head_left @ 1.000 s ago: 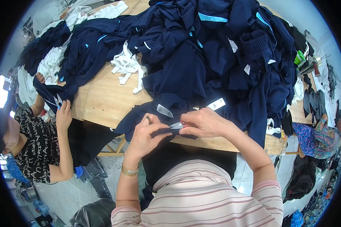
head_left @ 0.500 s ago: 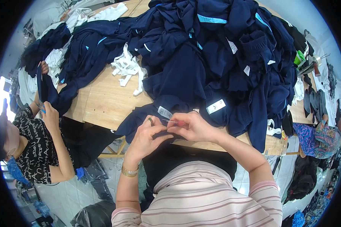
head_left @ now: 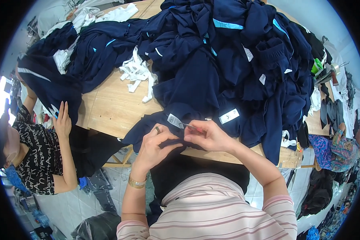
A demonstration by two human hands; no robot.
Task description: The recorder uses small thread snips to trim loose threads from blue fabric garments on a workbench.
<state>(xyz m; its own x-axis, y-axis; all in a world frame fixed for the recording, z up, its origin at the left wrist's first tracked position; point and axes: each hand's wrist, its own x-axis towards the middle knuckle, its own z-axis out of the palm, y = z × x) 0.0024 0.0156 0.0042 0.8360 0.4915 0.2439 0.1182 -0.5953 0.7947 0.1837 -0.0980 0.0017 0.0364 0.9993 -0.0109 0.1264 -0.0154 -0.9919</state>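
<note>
Close in front of me, my left hand (head_left: 154,148) pinches the edge of a navy garment (head_left: 146,126) between thumb and fingers. My right hand (head_left: 209,136) is closed around a small red-handled tool (head_left: 195,128) with a thin metal tip; its exact kind is partly hidden by my fingers. That tip points up and left, close to a white label (head_left: 175,121) on the garment. Another white label (head_left: 229,116) lies on navy cloth just beyond my right hand.
Navy garments with light blue strips are heaped over the wooden table (head_left: 112,108). White fabric strips (head_left: 137,74) lie left of the heap. At left, a co-worker (head_left: 40,156) handles navy cloth with scissors; another person (head_left: 336,150) sits at right. A green object (head_left: 317,66) stands far right.
My right hand has shifted slightly right, away from my left hand, and the tool tip has tilted upward. The co-worker has raised and spread the navy cloth, showing a white stripe.
</note>
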